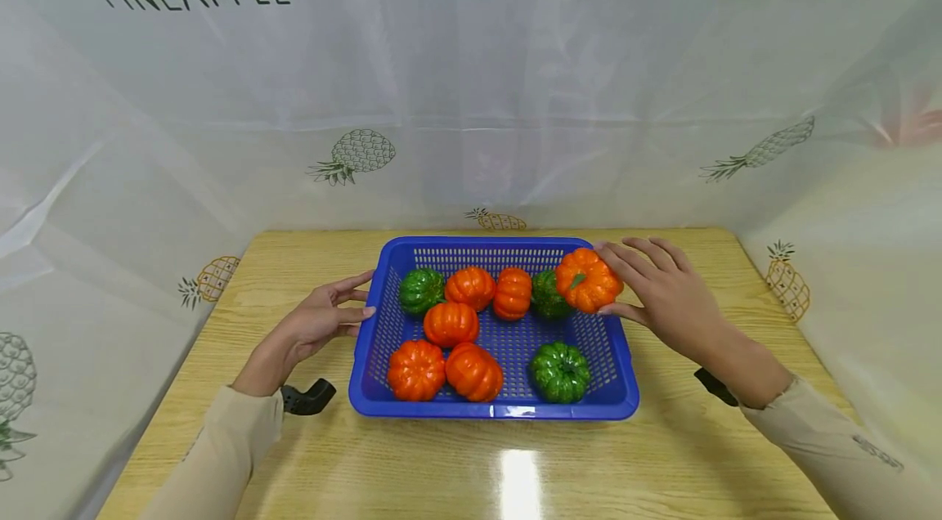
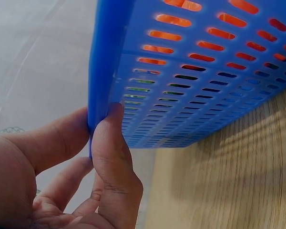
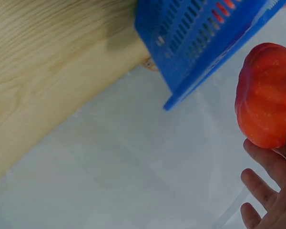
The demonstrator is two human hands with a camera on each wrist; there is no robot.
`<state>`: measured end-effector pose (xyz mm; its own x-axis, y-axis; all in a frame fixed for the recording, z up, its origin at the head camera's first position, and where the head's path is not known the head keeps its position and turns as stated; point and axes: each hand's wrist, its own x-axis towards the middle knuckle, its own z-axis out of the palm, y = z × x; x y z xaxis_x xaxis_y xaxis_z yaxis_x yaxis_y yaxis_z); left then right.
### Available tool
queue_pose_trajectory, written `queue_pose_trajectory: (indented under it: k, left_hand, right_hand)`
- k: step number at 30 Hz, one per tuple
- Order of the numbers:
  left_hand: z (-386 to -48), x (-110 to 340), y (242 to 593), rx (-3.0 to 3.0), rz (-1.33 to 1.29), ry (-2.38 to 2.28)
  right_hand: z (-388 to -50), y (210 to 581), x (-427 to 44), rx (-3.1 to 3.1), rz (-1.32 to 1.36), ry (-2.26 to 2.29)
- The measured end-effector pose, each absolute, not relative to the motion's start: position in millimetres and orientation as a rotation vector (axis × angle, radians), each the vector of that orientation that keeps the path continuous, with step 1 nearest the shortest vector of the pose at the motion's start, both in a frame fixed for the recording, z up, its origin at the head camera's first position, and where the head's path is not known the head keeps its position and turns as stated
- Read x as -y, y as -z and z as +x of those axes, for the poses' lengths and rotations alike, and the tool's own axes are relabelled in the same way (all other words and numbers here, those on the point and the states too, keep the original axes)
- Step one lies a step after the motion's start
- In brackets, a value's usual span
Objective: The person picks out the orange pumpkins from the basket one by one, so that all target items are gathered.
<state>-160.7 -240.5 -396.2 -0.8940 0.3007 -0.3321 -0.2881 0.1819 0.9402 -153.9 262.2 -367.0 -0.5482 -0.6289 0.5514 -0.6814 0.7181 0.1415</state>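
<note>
A blue plastic basket [image 1: 500, 410] with slotted walls sits on the wooden table. My left hand [image 1: 324, 319] pinches its left rim; the left wrist view shows thumb and fingers [image 2: 112, 157] on both sides of that rim. At the basket's back right corner, my right hand [image 1: 673, 299] holds an orange pumpkin [image 1: 586, 280] between thumb and fingers, raised above the rim. In the right wrist view this pumpkin [image 3: 266, 95] is apart from the basket wall. Inside lie several orange pumpkins [image 1: 474, 373] and three green ones, including one green pumpkin [image 1: 561, 373] at front right.
The light wooden table [image 1: 412, 471] extends around the basket. A pale plastic sheet [image 1: 486, 78] printed with pineapples hangs behind the table and along both sides. Dark wrist mounts [image 1: 309, 397] stick out by the sleeves.
</note>
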Motion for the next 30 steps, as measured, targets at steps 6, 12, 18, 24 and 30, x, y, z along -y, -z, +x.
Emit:
queue_pose_trajectory:
  k: [6, 12, 18, 24, 30]
  left_hand:
    - [-160.6, 240.2, 397.5, -2.023, 0.004, -1.755]
    - [-160.8, 240.8, 397.6, -2.023, 0.009, -1.751]
    - [-160.8, 241.0, 397.2, -2.022, 0.014, -1.748]
    - [-161.1, 241.3, 397.5, -2.027, 0.014, -1.743]
    - [-161.6, 242.0, 398.8, -2.024, 0.014, -1.746]
  right_hand:
    - [-153.5, 372.3, -277.5, 2.351, 0.897, -0.137]
    - [-155.6, 378.2, -293.5, 2.355, 0.822, -0.146]
    - [-159.9, 388.3, -309.7, 2.356, 0.761, -0.131]
    - [-167.9, 401.4, -326.3, 2.347, 0.705, -0.134]
    - [-173.5, 416.4, -341.1, 2.419, 0.634, -0.14]
